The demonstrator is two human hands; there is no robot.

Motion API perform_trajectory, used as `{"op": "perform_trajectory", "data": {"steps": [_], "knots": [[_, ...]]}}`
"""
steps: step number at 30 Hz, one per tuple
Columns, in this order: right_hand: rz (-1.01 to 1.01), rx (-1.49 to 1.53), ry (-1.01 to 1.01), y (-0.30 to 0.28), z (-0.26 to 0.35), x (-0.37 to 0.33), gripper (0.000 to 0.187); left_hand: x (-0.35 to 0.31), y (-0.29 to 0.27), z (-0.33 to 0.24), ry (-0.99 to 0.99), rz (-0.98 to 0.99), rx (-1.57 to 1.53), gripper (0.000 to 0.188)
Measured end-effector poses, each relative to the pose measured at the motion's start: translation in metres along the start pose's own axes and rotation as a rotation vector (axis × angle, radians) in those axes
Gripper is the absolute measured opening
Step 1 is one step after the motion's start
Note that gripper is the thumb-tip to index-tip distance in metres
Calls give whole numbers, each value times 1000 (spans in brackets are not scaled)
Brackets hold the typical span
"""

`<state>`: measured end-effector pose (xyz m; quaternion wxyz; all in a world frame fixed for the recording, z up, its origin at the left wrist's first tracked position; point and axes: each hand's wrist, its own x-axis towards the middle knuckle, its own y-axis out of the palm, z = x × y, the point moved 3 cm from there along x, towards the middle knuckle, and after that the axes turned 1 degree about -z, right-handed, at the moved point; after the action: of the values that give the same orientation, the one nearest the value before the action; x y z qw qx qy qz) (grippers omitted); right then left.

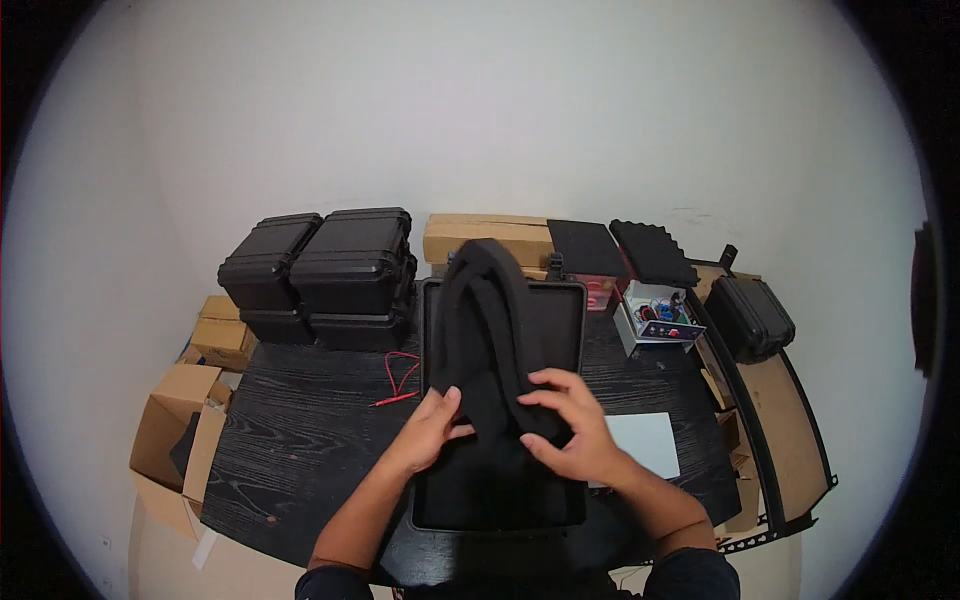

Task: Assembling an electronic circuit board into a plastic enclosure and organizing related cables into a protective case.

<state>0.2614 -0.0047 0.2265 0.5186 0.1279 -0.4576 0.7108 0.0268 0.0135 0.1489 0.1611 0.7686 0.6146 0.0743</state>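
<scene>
A bent strip of black foam (482, 290) stands up in front of me, folded over into a tall loop with a gap down its middle. My left hand (432, 432) grips its lower left side, thumb on top. On the lower right side, my right hand (572, 425) holds the foam between curled fingers and thumb. Beneath both hands lies an open black hard case (572, 505), its raised lid (565, 320) behind the foam. Much of the case's inside is dark, and the foam hides part of it.
Stacked black hard cases (345, 265) stand at the back left; another case (752, 318) sits far right by a metal-edged frame (790, 410). A red test lead (398, 398) and a white sheet (643, 445) flank the open case. An electronics box (660, 318) and an open carton (165, 440) stand farther out.
</scene>
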Motion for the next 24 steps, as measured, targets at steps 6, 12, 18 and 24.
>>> {"op": "perform_trajectory", "data": {"steps": [6,12,18,24], "knots": [[137,168,-137,34,5,19,52,-9,-3,7,255,92,-129,104],[56,445,-268,57,18,29,43,-52,-34,-32,385,-92,156,109],[214,352,-229,56,10,5,25,-187,-172,-118,545,-618,397,88],[424,320,143,73,-32,-50,20,-375,-354,-161,488,-1277,649,64]]}}
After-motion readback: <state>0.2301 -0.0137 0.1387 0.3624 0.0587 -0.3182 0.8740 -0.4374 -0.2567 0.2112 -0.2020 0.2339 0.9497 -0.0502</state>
